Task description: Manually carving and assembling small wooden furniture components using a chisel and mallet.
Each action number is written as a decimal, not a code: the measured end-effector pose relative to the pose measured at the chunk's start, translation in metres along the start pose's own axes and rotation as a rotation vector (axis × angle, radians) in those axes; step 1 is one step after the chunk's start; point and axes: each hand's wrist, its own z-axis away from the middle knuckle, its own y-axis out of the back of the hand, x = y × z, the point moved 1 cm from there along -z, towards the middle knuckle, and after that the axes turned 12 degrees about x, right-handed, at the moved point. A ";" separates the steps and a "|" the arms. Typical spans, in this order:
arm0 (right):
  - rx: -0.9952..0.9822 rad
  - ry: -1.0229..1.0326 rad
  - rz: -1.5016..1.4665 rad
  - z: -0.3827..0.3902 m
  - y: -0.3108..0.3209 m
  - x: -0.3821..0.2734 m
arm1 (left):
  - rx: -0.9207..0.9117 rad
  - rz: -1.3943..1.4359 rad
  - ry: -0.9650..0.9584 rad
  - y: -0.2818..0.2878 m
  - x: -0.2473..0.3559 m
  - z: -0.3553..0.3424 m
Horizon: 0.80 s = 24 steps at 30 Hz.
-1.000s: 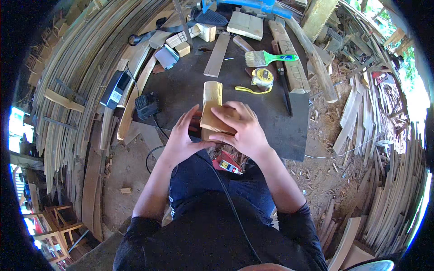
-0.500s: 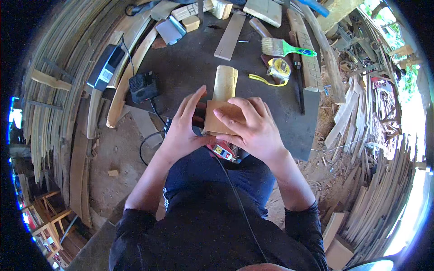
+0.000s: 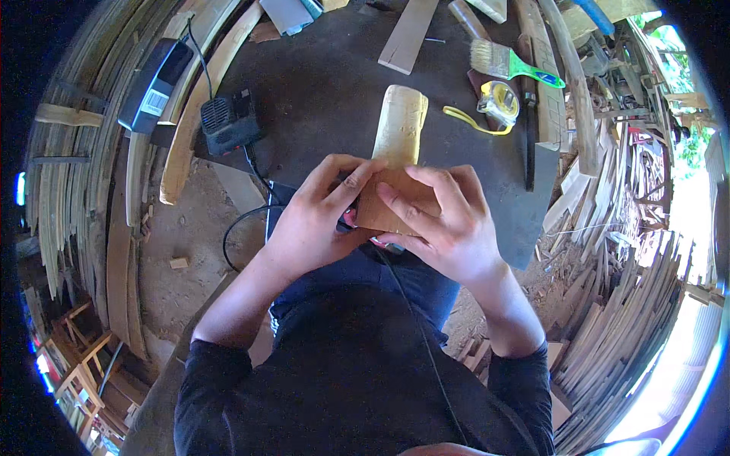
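Note:
A flat, square brown piece (image 3: pixel 386 207) is between my hands at the table's near edge; whether it is thin board or a stiff sheet I cannot tell. My right hand (image 3: pixel 449 220) grips its right side, fingers on top and thumb at the near edge. My left hand (image 3: pixel 319 213) closes on its left side, with fingertips at the far left corner and thumb near the lower edge. Just beyond lies a pale wooden block (image 3: pixel 401 125) with a rounded far end, its near end hidden by the brown piece and my fingers. Something red, mostly covered, shows below my left fingers.
On the dark table (image 3: pixel 304 91) lie a green-handled paintbrush (image 3: pixel 517 64), a yellow tape measure (image 3: pixel 498 105), a dark metal bar (image 3: pixel 530 144) and a flat wooden strip (image 3: pixel 408 36). A black charger-like box (image 3: pixel 230 121) with a cable sits left. Stacked planks line both sides.
My left hand, earlier spread beside the brown piece, has closed onto its left side. My right hand stays on it. The view has shifted, so the table's things appear higher.

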 end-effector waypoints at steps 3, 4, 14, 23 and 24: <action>-0.047 -0.060 -0.026 -0.003 0.004 -0.004 | -0.001 -0.008 0.011 0.001 0.003 0.000; -0.046 -0.065 -0.025 -0.005 0.006 -0.006 | -0.005 -0.005 0.010 0.000 0.003 0.000; 0.059 -0.008 -0.049 0.001 0.001 0.003 | -0.008 -0.075 0.033 -0.005 0.006 0.001; 0.093 -0.117 -0.044 0.006 0.013 0.005 | -0.036 0.008 -0.037 -0.005 0.000 -0.014; 0.122 -0.214 -0.237 0.006 0.018 0.018 | -0.028 0.017 -0.047 -0.007 -0.001 -0.015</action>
